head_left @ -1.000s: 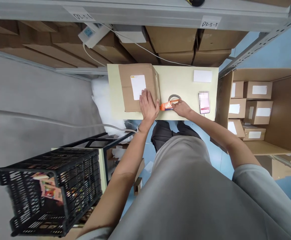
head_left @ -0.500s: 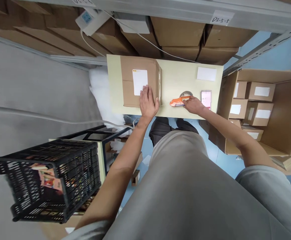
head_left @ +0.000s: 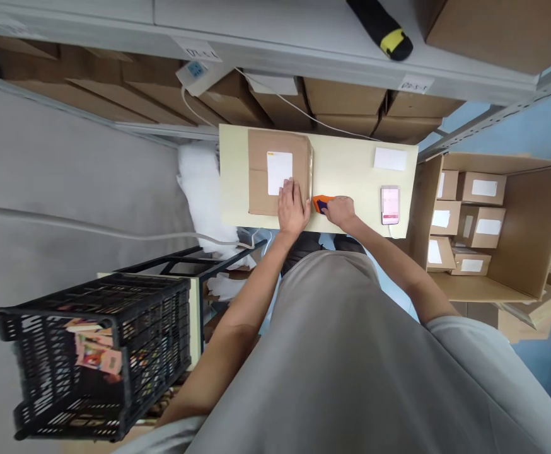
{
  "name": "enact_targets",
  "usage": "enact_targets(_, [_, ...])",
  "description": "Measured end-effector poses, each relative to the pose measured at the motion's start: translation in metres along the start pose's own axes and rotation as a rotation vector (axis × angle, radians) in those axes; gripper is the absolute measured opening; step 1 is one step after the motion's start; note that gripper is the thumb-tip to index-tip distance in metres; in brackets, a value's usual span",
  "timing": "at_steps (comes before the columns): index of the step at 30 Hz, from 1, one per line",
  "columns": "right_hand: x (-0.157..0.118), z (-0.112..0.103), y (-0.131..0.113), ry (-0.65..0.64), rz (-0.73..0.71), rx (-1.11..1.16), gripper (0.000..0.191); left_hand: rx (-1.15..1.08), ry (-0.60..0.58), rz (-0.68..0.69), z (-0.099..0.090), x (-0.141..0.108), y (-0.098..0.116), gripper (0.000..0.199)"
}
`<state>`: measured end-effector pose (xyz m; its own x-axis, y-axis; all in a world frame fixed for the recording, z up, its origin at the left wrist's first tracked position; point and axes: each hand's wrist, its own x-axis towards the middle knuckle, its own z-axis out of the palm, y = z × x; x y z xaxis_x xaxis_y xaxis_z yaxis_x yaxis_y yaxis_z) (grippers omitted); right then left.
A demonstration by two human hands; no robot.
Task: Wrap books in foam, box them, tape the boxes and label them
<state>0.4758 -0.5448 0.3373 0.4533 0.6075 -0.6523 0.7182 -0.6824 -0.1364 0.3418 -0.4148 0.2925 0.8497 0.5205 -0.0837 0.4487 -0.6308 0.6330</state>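
Observation:
A cardboard box (head_left: 262, 180) with a white label (head_left: 279, 165) on its top sits on the left half of the pale table (head_left: 234, 189). My left hand (head_left: 293, 205) lies flat on the box near its front right corner, partly over the label. Just right of the box, my right hand (head_left: 340, 211) is closed round an orange and dark purple tape dispenser (head_left: 320, 203). The dispenser's front end is close to the box's right side; whether it touches is unclear. Its tape roll is hidden behind my hand.
On the table's right side lie a phone (head_left: 389, 205) with a cable and a white paper (head_left: 390, 159). A large open carton (head_left: 524, 236) with several small boxes stands to the right. A black crate (head_left: 157, 315) is at lower left. Shelving (head_left: 304, 53) runs along the back.
My right hand has moved left with the tape dispenser, up to the box's right side. My left hand stays flat on the box. The view has shifted, showing more shelf at the top.

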Motion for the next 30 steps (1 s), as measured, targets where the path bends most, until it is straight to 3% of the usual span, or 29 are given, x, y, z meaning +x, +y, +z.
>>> enact_targets(4, [0.007, -0.026, -0.004, 0.000, 0.175, 0.002, 0.041, -0.073, -0.004, 0.025, -0.001, -0.006, -0.002, 0.077])
enact_targets(9, [-0.022, -0.078, 0.014, 0.129, 0.311, 0.106, 0.059, -0.146, 0.038, 0.037, -0.018, 0.004, 0.007, 0.064])
enact_targets(12, [-0.040, -0.114, 0.014, 0.234, 0.321, 0.237, 0.059, -0.228, 0.143, 0.122, -0.049, 0.033, 0.032, 0.054])
enact_targets(16, [-0.041, -0.177, -0.008, 0.534, 0.172, 0.363, 0.047, -0.294, 0.310, 0.378, -0.111, 0.088, 0.084, 0.041])
enact_targets(19, [-0.027, -0.233, -0.032, 0.689, 0.072, 0.282, 0.047, -0.288, 0.410, 0.467, -0.152, 0.129, 0.116, 0.039])
enact_targets(21, [-0.012, -0.267, -0.043, 0.737, 0.013, 0.134, 0.045, -0.282, 0.450, 0.475, -0.169, 0.150, 0.125, 0.039])
enact_targets(25, [0.023, -0.307, -0.046, 0.741, 0.012, -0.009, 0.045, -0.277, 0.452, 0.472, -0.182, 0.168, 0.119, 0.039])
enact_targets(30, [0.055, -0.313, -0.032, 0.780, 0.009, -0.048, 0.049, -0.292, 0.381, 0.428, -0.179, 0.146, 0.090, 0.039])
